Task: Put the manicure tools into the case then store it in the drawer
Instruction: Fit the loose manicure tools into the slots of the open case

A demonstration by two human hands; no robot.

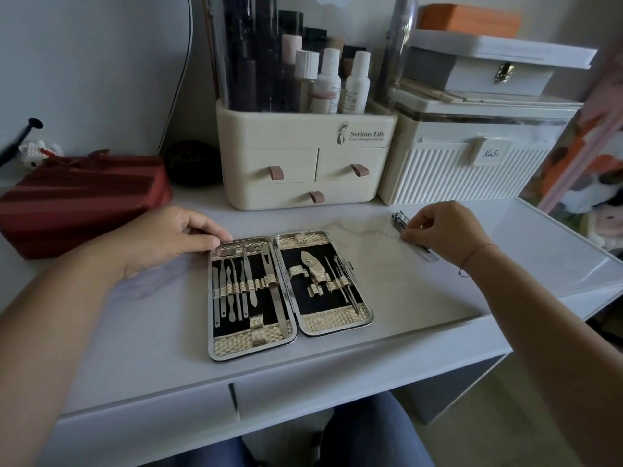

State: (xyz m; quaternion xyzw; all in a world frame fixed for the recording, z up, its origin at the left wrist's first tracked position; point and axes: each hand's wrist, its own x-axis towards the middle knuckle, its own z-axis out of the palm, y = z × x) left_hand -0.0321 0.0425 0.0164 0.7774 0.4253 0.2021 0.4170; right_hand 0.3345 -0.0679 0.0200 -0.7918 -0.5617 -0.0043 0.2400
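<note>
An open manicure case (290, 332) with gold woven trim lies flat in the middle of the white desk. Several steel tools sit in the loops of both halves. My left hand (168, 237) rests at the case's top-left corner, its thumb touching the rim. To the right, my right hand (445, 230) has its fingers curled over a small pile of loose metal manicure tools (400, 221) on the desk and pinches one of them. A clear strip (425, 253) pokes out beneath that hand.
A cream cosmetic organiser (303, 156) with three small drawers stands behind the case, and a ribbed white box (472, 170) stands to its right. A dark red box (81, 200) sits at the left. The desk's own drawer fronts (303, 399) run along the near edge.
</note>
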